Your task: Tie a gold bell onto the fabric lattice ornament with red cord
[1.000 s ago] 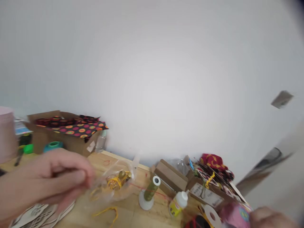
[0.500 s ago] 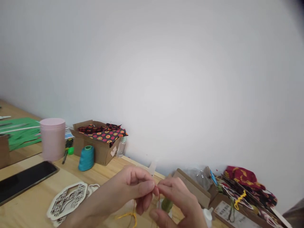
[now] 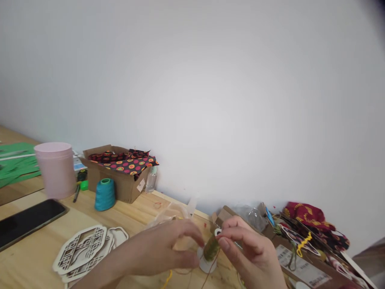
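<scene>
My right hand [image 3: 246, 249] pinches a thin reddish thread [image 3: 209, 271] between thumb and forefinger; the thread hangs down past the lower edge. Just left of it, my left hand [image 3: 168, 247] has its thumb and fingers apart, with nothing visible between them. Between the two hands stands a spool of olive-gold thread [image 3: 211, 249] on a white base, partly covered by the right fingers. A piece of yellow cord [image 3: 167, 278] shows below my left hand. Behind that hand lies a clear plastic bag [image 3: 171, 210].
Left are fretwork wooden cutouts [image 3: 80, 251], a phone [image 3: 31, 220], a pink cup [image 3: 57, 170] and a teal thread cone [image 3: 105, 195]. A cardboard box [image 3: 120, 186] of patterned cloth stands by the wall. Right, another box [image 3: 300, 269] holds fabric and cords.
My hands were together at the thread; now they are apart. The left hand has opened and moved left, the right hand has moved right with the thread. The spool shows more fully.
</scene>
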A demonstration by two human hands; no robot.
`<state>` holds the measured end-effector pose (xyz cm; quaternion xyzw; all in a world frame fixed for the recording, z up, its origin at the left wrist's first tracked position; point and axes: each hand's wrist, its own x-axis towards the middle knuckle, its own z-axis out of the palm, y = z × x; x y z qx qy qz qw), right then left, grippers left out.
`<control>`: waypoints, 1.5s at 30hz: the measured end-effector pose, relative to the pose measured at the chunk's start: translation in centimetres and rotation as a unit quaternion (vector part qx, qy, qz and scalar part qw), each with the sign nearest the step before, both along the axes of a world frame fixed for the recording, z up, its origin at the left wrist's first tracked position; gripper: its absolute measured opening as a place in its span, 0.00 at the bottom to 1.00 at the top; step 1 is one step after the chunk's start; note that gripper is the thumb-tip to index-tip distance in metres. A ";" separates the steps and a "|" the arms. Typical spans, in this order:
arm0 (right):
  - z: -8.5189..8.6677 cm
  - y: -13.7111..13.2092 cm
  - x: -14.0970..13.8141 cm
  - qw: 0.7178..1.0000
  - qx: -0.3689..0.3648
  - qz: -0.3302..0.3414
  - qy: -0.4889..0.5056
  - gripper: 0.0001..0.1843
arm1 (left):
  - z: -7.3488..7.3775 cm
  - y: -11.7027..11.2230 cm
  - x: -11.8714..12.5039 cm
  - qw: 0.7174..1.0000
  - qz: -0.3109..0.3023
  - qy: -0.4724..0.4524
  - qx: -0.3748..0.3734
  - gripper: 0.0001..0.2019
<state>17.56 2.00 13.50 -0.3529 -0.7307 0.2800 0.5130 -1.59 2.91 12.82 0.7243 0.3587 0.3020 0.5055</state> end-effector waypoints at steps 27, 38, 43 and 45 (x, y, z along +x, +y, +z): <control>0.3 -0.2 -0.3 1.000 0.001 -0.005 -0.027 0.05 | 0.0 -0.8 3.0 0.986 -0.019 -0.148 -0.069 0.13; 0.9 -0.5 1.0 0.991 -0.012 -0.033 -0.133 0.09 | 1.1 -0.5 0.3 0.976 0.092 -0.183 -0.071 0.07; 0.5 -0.2 0.5 0.990 -0.010 0.030 -0.136 0.10 | 1.0 -0.5 -0.2 0.936 0.057 -0.311 -0.152 0.08; 0.1 -0.2 -0.1 0.990 -0.006 0.050 -0.131 0.09 | 0.9 -0.5 0.0 0.921 0.061 -0.352 -0.157 0.08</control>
